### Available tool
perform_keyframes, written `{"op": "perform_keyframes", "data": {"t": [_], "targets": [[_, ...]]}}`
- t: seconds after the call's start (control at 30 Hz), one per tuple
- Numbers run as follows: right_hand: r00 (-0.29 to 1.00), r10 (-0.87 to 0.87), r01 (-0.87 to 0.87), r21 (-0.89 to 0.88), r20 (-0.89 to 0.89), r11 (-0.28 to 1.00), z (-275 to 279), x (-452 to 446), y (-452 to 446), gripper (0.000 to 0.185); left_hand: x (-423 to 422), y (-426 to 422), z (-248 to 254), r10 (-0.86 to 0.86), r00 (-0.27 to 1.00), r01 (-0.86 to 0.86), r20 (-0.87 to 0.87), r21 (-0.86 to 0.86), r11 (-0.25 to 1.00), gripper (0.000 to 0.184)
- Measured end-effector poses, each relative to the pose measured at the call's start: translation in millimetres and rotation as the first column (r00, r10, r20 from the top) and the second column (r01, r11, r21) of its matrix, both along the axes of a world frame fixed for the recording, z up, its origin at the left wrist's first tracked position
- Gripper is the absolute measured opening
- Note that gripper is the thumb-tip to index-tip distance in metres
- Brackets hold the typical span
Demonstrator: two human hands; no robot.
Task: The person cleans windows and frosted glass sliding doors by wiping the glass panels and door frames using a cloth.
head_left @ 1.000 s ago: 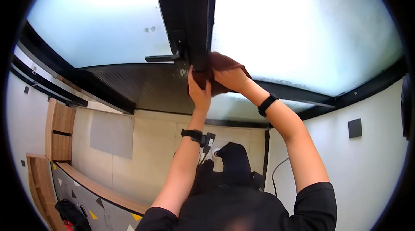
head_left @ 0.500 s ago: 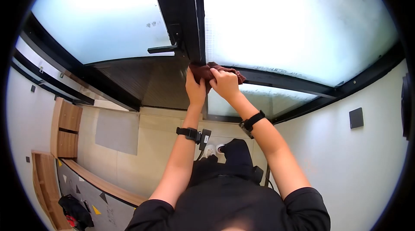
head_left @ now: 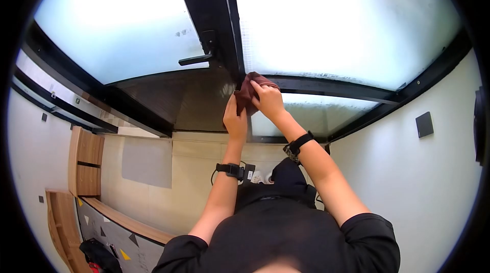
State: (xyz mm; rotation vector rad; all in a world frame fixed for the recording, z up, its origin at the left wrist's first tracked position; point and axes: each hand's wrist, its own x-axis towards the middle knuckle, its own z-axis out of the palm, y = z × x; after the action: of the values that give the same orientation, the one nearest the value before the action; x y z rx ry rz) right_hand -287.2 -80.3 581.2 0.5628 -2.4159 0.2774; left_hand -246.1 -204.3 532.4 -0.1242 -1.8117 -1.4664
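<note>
Both of my hands are on a brown-red cloth (head_left: 247, 94), close to where the black door post meets the crossbar. My left hand (head_left: 235, 120) grips the lower left part of the cloth, with some of it hanging beside the fingers. Higher and to the right, my right hand (head_left: 269, 100) has its fingers closed on the cloth near the black crossbar (head_left: 316, 86). The upper tip of the cloth reaches the corner of the frame. Left of it, a black door handle (head_left: 196, 59) sticks out from the dark door post (head_left: 214, 28).
Frosted glass panes (head_left: 337, 23) fill both sides above the bar. A black switch plate (head_left: 424, 125) is on the right wall. At the left stand a wooden cabinet (head_left: 88, 163) and a grey bench (head_left: 117, 232) with a black bag (head_left: 99, 255). A grey mat (head_left: 147, 160) lies on the floor.
My left hand has moved down and a little right, off the crossbar corner. The cloth now hangs lower between my hands and is less bunched along the bar. The view has shifted slightly.
</note>
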Motion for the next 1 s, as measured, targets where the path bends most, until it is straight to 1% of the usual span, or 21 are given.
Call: {"op": "perform_keyframes", "data": {"t": [0.07,0.2,0.27,0.3,0.37,0.4,0.43,0.5,0.53,0.57,0.6,0.63,0.67,0.7,0.77,0.83,0.87,0.9,0.93,0.97,1.0], "targets": [[1.0,-0.002,0.002,0.002,-0.015,1.0,-2.7,-3.5,4.5,0.037,1.8,6.5,3.4,-0.057,0.998,0.055,-0.022,-0.074,0.996,0.046],[0.999,-0.015,0.017,-0.064,0.029,0.998,2.1,-10.4,9.7,0.03,0.5,25.4,8.2,-0.116,0.993,0.112,-0.032,-0.104,0.988,0.048],[1.0,0.031,-0.03,-0.091,0.006,0.995,2.7,-13.2,19.6,0.028,1.0,35.0,10.0,-0.073,0.994,0.058,-0.076,-0.19,0.98,0.049],[0.997,0.077,-0.073,-0.136,0.023,0.988,1.6,-15.4,22.3,0.028,0.3,36.5,12.9,-0.082,0.994,0.067,-0.075,-0.187,0.98,0.049],[0.993,0.115,-0.112,-0.176,0.008,0.978,8.5,-16.5,23.1,0.03,-4.0,34.1,20.5,-0.021,0.993,-0.013,-0.115,-0.283,0.959,0.048],[0.991,0.115,-0.1,-0.188,0.068,0.977,9.2,-18.9,24.7,0.032,-6.0,34.9,23.6,-0.015,0.996,-0.015,-0.092,-0.323,0.946,0.05],[0.991,0.117,-0.1,-0.205,0.069,0.974,9.7,-21.2,26.5,0.032,-7.5,39.3,26.8,-0.018,0.996,-0.011,-0.086,-0.322,0.947,0.05],[0.989,0.143,-0.147,-0.23,-0.036,0.962,12.6,-20.8,40.3,0.033,-11.7,52.5,33.3,-0.037,0.998,0.018,-0.054,-0.328,0.944,0.049],[0.99,0.14,-0.143,-0.23,-0.029,0.963,15.0,-20.2,52.4,0.033,-17.7,61.8,37.7,-0.04,0.993,0.0,-0.109,-0.342,0.94,0.051],[0.997,0.08,-0.083,-0.224,-0.022,0.971,19.5,-18.4,67.6,0.031,-24.4,72.8,42.9,-0.042,0.994,0.005,-0.102,-0.341,0.94,0.051],[1.0,0.019,-0.022,-0.217,-0.015,0.976,23.8,-15.9,83.9,0.029,-30.1,84.2,52.6,-0.081,0.989,0.026,-0.12,-0.398,0.917,0.05],[0.995,-0.059,0.072,-0.168,0.078,0.983,32.9,-13.7,100.9,0.024,-37.3,93.9,61.2,-0.111,0.984,0.035,-0.141,-0.454,0.89,0.05],[0.995,-0.079,0.088,-0.155,0.062,0.984,38.6,-10.6,118.6,0.025,-43.8,105.4,66.6,-0.125,0.984,0.052,-0.123,-0.474,0.879,0.051],[0.994,-0.099,0.104,-0.142,0.046,0.984,42.9,-7.0,136.2,0.025,-49.6,118.3,65.3,-0.155,0.987,0.117,-0.044,-0.464,0.878,0.051],[0.987,-0.129,0.109,-0.204,-0.091,0.973,43.8,5.0,171.2,0.027,-50.2,137.7,65.8,-0.153,0.988,0.138,0.015,-0.528,0.838,0.049],[0.96,-0.277,0.268,-0.154,-0.041,0.951,51.1,19.4,204.4,0.027,-53.9,148.7,59.2,-0.217,0.972,0.133,-0.092,-0.545,0.828,0.053],[0.963,-0.268,0.26,-0.147,-0.034,0.954,54.9,22.9,217.5,0.027,-53.7,149.6,58.2,-0.266,0.961,0.18,-0.08,-0.55,0.816,0.054],[0.957,-0.282,0.273,-0.116,-0.065,0.955,59.7,26.5,227.2,0.028,-53.1,150.2,56.3,-0.315,0.946,0.227,-0.068,-0.554,0.801,0.055],[0.951,-0.294,0.287,-0.086,-0.097,0.954,60.8,28.8,232.0,0.028,-54.2,148.2,52.5,-0.307,0.95,0.224,-0.062,-0.549,0.805,0.055],[0.954,-0.285,0.279,-0.079,-0.091,0.957,59.2,30.7,233.0,0.028,-56.5,142.8,47.4,-0.293,0.951,0.176,-0.096,-0.61,0.773,0.056],[0.945,-0.317,0.313,-0.058,-0.075,0.948,59.6,33.5,232.1,0.029,-56.5,136.4,43.2,-0.281,0.951,0.126,-0.13,-0.667,0.735,0.057]]}}
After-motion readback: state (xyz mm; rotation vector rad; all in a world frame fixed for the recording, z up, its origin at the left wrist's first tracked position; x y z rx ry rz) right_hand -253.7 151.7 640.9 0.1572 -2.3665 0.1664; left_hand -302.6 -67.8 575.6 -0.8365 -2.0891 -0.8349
